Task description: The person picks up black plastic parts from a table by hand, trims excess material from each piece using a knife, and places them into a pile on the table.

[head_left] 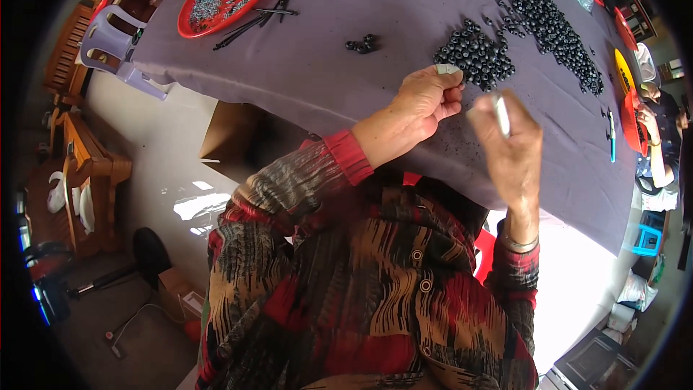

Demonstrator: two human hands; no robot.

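At the table's near edge my left hand (422, 107) is closed, its thumb and finger pinched together. A pale wrap or strip (449, 69) lies over the thumb tip, and whatever is between the fingers is hidden. Just to the right, my right hand (514, 148) is closed round a white stick-like tool (502, 115); motion blurs the hand and the tool's tip cannot be made out. Right beyond my left fingertips is a heap of small shiny black round pieces (473, 54). A longer spread of similar black pieces (552, 25) stretches to the far right.
A few black pieces (363, 44) lie apart at the middle of the purple-grey tablecloth (325, 0). Far left are a red tray (189, 25) of small grey pieces and several thin black sticks (253, 23). A blue-and-white pen (612, 137) and another person's hand (648, 119) by a red tray are right.
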